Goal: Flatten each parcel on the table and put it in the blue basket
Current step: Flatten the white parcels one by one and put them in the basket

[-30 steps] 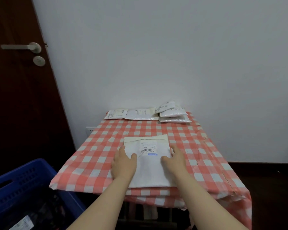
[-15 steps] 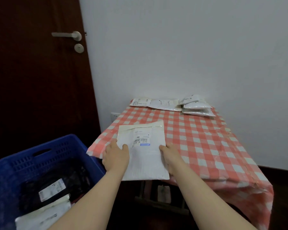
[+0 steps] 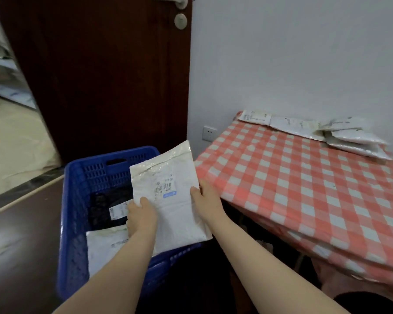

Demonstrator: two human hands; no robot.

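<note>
White and flat, the parcel (image 3: 175,200) was held over the blue basket (image 3: 77,168), just beside the checked bench (image 3: 304,189), with the left hand (image 3: 142,215) and the right hand (image 3: 207,202) each in a grip on one side of it, thumb on top, while more parcels (image 3: 349,137) lay at the bench's far edge.

- Dim, even light is washing the wall (image 3: 304,53); the floor (image 3: 14,132) is glowing brighter at nine o'clock.
- Edges are bowing; the parcels (image 3: 354,137) at two o'clock are blurring.
</note>
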